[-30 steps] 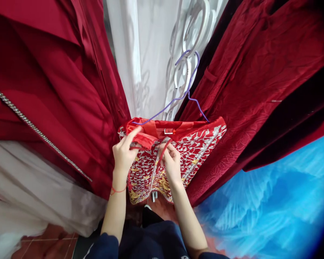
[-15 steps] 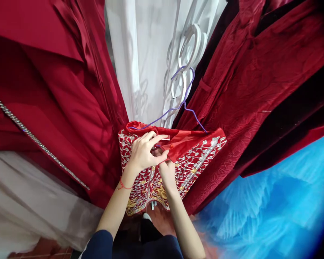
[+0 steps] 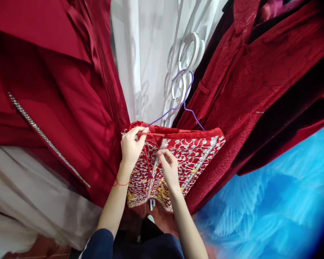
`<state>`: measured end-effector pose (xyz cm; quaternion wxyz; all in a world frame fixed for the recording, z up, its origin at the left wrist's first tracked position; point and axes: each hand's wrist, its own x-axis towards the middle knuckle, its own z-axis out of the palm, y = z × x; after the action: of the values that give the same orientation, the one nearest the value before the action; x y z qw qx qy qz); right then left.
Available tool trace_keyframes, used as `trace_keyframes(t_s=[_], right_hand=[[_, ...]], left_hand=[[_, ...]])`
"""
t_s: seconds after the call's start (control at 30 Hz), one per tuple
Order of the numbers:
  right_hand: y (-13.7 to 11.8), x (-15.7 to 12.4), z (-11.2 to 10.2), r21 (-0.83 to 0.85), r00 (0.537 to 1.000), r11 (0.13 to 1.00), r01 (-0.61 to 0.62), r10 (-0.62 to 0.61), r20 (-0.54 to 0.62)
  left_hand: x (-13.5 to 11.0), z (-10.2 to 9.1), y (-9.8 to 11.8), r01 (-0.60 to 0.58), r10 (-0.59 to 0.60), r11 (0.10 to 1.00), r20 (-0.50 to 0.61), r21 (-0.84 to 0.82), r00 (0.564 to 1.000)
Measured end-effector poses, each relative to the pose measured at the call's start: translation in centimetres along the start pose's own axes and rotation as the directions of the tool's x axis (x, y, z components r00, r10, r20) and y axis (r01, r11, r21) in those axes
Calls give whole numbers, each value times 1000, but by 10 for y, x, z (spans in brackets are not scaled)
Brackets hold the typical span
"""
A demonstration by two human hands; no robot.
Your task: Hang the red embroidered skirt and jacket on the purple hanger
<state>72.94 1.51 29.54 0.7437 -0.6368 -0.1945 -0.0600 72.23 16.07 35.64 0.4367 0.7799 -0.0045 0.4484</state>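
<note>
A red strapless bodice (image 3: 189, 154) with silver and gold embroidery hangs from a purple wire hanger (image 3: 184, 103). At its upper left edge, my left hand (image 3: 132, 145) pinches a thin red cord (image 3: 154, 134), which stretches to the right toward the middle of the bodice. A red strand also dangles down the embroidered front below that hand. My right hand (image 3: 167, 167) is closed in a pinch against the middle of the front, just below the top edge. What its fingertips hold is hidden.
Dark red gowns hang close on the left (image 3: 56, 82) and right (image 3: 232, 118), the left one with a rhinestone trim (image 3: 50, 142). White curtains (image 3: 148, 46) and a white ring-patterned stand (image 3: 187, 54) are behind. Blue tulle (image 3: 272, 194) spreads at lower right.
My left hand has moved left and closed on the red cord, pulling it out. My right hand has come out from inside the bodice to its front.
</note>
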Motion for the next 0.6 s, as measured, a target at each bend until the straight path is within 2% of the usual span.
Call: trace_keyframes(t_s=[0.1,0.17,0.27,0.33,0.4,0.47,0.53,0.6], right_hand=[[0,1,-5,2,1000,1000,-2,2,14],[-1,1,-6,12,1000,1000,-14,13,27],[-5,3,-3,39,998,998,-42,40,51],[-9,5,-1,50,997,997,-52,49,53],[-14,7,-1,45,997,998,-51,48,52],[-17,9,-4,36,996,998,-53,50,78],[-19,11,-8,25,991,997,-66,63,119],[-19,13,-13,22,984,996,-90,86,155]], left_hand=[[6,-10,-8,212,-191,949,113,-234,975],[13,-15,-8,281,-233,890,173,-358,957],[28,-11,8,255,-149,841,250,-476,957],[38,0,27,213,-47,825,311,-524,949],[43,13,44,193,36,816,381,-544,924],[40,17,51,183,50,821,388,-541,920],[28,5,44,175,-5,844,319,-508,948],[6,-20,26,216,-86,870,294,-443,952]])
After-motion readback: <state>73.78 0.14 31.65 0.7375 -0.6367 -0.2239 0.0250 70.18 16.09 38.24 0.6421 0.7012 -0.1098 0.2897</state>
